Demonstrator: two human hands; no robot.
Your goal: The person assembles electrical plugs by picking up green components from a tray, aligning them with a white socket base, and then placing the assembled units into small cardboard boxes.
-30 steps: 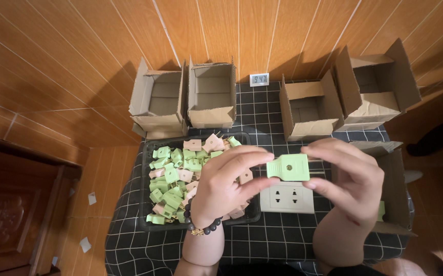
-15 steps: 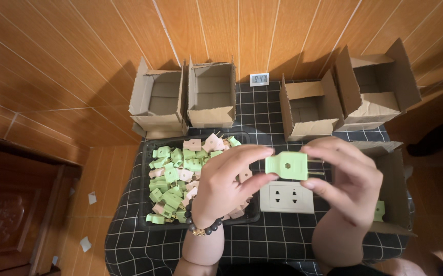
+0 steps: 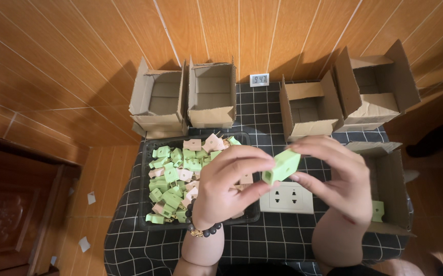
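Left hand: left hand [image 3: 226, 186] pinches the near end of a green plug block [image 3: 282, 166] between thumb and fingertips, wrist raised over the black tray [image 3: 147, 204].
Right hand: right hand [image 3: 336, 179] curls around the block's far end, fingers arched above it.
Block: held tilted in the air just above the white socket plate [image 3: 287, 198].
Handling: steady two-handed grip probably keeps it from twisting.
Beyond the plate: four open cardboard boxes [image 3: 211, 99] line the counter [image 3: 267, 240].
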